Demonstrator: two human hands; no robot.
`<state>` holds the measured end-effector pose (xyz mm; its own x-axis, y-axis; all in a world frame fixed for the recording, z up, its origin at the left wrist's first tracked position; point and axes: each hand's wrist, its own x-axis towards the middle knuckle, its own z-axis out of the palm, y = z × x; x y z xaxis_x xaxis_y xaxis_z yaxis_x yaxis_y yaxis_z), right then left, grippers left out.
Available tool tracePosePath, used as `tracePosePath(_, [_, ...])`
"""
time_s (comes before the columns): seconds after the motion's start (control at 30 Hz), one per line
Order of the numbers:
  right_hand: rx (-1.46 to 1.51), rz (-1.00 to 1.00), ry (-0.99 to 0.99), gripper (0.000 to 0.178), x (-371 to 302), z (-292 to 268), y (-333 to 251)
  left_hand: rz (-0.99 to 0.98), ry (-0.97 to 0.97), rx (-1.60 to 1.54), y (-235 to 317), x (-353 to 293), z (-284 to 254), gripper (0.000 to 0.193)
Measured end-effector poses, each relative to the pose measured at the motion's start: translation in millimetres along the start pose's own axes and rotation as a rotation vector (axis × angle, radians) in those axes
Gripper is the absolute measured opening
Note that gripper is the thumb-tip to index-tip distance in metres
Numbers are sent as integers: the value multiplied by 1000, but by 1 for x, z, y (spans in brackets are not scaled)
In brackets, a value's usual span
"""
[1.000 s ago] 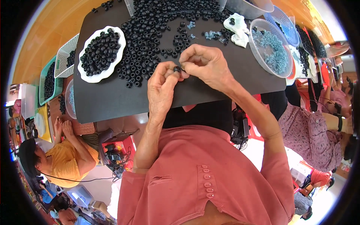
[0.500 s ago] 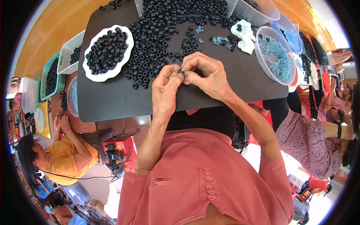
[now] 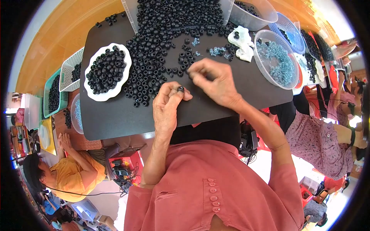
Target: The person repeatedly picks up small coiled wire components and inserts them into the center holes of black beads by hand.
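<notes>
While left hand point(image 3: 166, 104) pinches single black bead point(image 3: 180, 89) between thumb and fingertips over near part of black board point(image 3: 115, 111), right hand point(image 3: 214, 81) sits just right, fingertips pressed together at near edge of loose bead pile point(image 3: 154, 65). White plate point(image 3: 90, 88) of beads far left; clear bowl point(image 3: 266, 73) of small metal parts far right.

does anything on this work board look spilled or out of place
Mostly orderly. The black rings lie in a loose heap across the board rather than in a dish, with a few strays near its far left corner. Nothing looks damaged.
</notes>
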<state>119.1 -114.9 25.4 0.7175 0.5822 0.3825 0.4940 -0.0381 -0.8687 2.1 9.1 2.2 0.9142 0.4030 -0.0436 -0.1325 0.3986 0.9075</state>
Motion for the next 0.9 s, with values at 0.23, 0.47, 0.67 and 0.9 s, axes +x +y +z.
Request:
tracePosePath(0.23, [-268, 17, -24, 10, 38, -27, 31, 1, 2, 16, 3, -1, -2, 12])
tracePosePath(0.47, [-470, -172, -161, 15, 47, -13, 40, -9, -5, 2, 3, -3, -2, 11])
tracePosePath(0.67, [-412, -136, -248, 14, 53, -13, 36, -24, -22, -3, 1, -2, -3, 11])
tracePosePath(0.9, [-268, -147, -108, 9, 46, -18, 14, 10, -15, -5, 3, -1, -3, 12])
